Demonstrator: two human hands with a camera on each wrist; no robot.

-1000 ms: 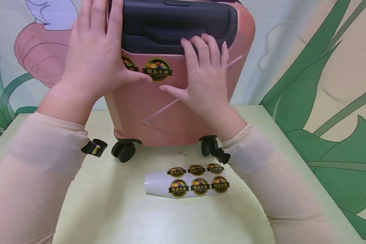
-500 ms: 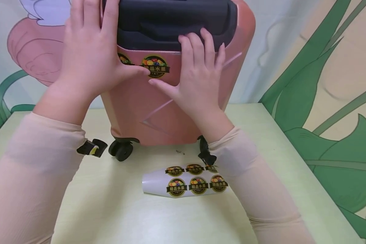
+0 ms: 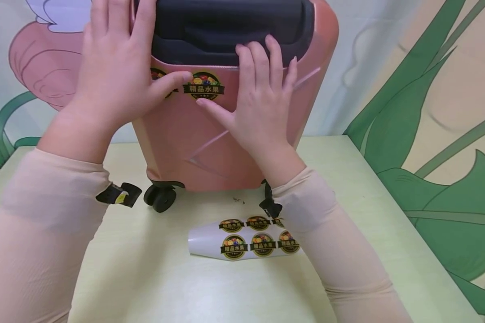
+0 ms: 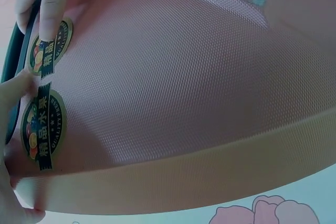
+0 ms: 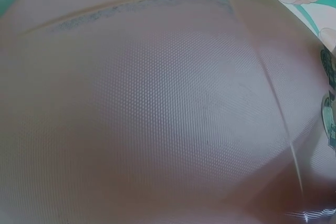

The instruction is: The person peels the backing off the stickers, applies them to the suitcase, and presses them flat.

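Note:
A pink suitcase (image 3: 186, 134) with a black front panel (image 3: 222, 22) stands upright on its wheels. Below the panel are two round fruit stickers: the right one (image 3: 204, 87) in full sight, the left one (image 3: 157, 73) partly behind my left hand (image 3: 115, 72). That hand lies along the suitcase's left edge, fingers straight up, its thumb tip at the right sticker's upper left edge. My right hand (image 3: 262, 101) rests its spread fingertips on the black panel, with its thumb at the same sticker's lower edge. Both stickers, upper (image 4: 55, 45) and lower (image 4: 44, 129), appear in the left wrist view.
A white sheet of several matching stickers (image 3: 204, 242) lies on the pale table (image 3: 178, 291) before the suitcase, its right end behind the right sleeve (image 3: 319, 233). Small dark specks (image 3: 238, 200) lie near the wheels (image 3: 160, 198). A painted wall (image 3: 428, 134) stands behind.
My left thumb has risen from the right sticker's lower part to its upper left edge. My right hand has shifted slightly left, bringing its thumb to the sticker's lower edge.

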